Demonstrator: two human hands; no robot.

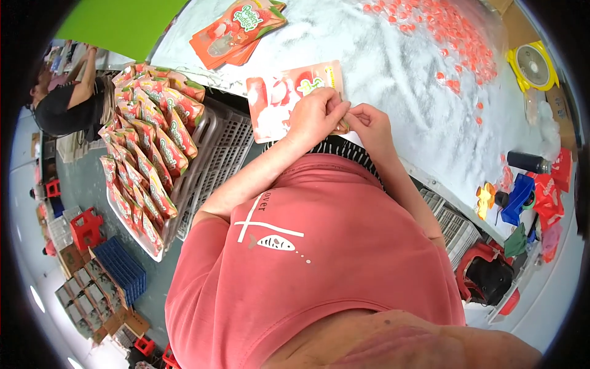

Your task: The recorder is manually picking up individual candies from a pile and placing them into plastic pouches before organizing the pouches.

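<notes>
A pink and red printed pouch (265,104) lies at the near edge of the white-covered table, right in front of me. My left hand (316,117) rests across its right part, fingers closed at its right-hand edge. Beside it, my right hand (372,128) is pinched at the same edge, its fingertips meeting those of the left. The hands cover that end of the pouch, so whether it is open or sealed cannot be seen. Beyond it sits a pile of flat red pouches (236,34).
At my left, a white crate (161,249) holds several rows of plump pouches (147,147). Small red wrapped pieces (452,37) are scattered at the table's far right. A yellow fan (533,66) and a dark bottle (528,162) stand at right. Another person (70,107) works far left.
</notes>
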